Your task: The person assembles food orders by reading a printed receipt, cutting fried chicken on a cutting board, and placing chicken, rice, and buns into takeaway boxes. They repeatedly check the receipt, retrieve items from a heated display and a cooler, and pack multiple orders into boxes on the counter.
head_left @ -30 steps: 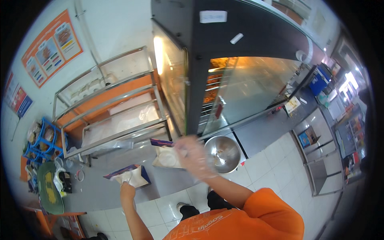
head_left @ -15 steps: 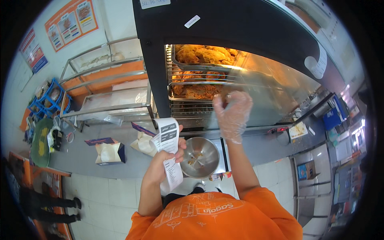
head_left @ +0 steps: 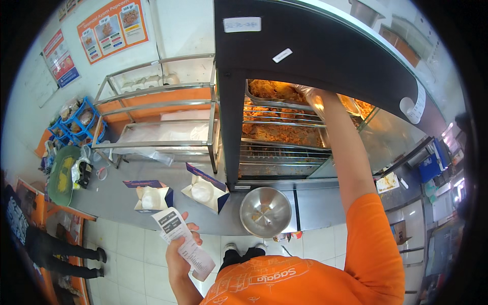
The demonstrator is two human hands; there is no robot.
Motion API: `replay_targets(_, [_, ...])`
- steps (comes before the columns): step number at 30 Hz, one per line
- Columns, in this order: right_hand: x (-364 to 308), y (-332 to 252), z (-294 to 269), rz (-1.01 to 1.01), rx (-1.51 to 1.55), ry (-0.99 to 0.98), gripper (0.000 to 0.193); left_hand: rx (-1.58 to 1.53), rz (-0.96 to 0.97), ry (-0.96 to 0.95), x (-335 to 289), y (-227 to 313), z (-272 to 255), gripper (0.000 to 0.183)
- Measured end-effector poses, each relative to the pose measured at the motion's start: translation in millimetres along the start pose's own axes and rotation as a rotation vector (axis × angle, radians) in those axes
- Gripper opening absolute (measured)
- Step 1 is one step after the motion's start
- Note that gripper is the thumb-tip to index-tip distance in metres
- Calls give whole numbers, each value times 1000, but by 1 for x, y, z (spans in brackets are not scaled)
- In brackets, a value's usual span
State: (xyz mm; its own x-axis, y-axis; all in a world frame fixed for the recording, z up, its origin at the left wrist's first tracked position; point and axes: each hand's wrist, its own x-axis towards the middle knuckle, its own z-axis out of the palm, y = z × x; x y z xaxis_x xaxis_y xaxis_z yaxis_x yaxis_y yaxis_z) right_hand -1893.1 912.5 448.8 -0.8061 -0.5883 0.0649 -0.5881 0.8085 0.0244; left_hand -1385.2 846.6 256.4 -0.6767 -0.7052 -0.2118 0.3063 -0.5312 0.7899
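My left hand (head_left: 182, 247) is closed around a long printed paper receipt (head_left: 174, 223), which curls down past the wrist. My right hand (head_left: 314, 97), in a clear plastic glove, reaches inside a lit food warmer cabinet (head_left: 232, 117) at the upper tray (head_left: 277, 103) of fried chicken (head_left: 272, 90). Its fingers are hidden by the cabinet's top and the tray's contents, so whether they hold anything does not show. A lower tray (head_left: 300, 136) with more browned chicken and crumbs sits under it. The cabinet's glass door (head_left: 389, 137) stands slid to the right.
A steel bowl (head_left: 265, 211) with crumbs stands at the counter's front edge. Two open paper boxes, one nearer the cabinet (head_left: 219, 195) and one farther left (head_left: 147, 201), hold white rounded contents. A metal rack (head_left: 211, 147) stands left of the cabinet. Another person's legs (head_left: 61, 254) show at lower left.
My right hand has gone from the glass door front up into the cabinet by the top tray. The door opening is wider. My left hand with the receipt is lower and farther left.
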Motion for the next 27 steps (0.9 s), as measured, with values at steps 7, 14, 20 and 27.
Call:
replay_targets(7, [11, -6, 9, 57, 88, 152, 45, -3, -59, 13, 30, 11, -38, 71])
replay_targets(14, [61, -89, 36, -28, 140, 99, 46, -30, -73, 25, 35, 27, -60, 74])
replay_targets(20, [80, -50, 30, -14, 169, 107, 46, -653, -18, -80, 61, 36, -84, 70])
replay_targets(27, [95, -32, 26, 28, 245, 97, 47, -628, 41, 148, 94, 5, -112, 60])
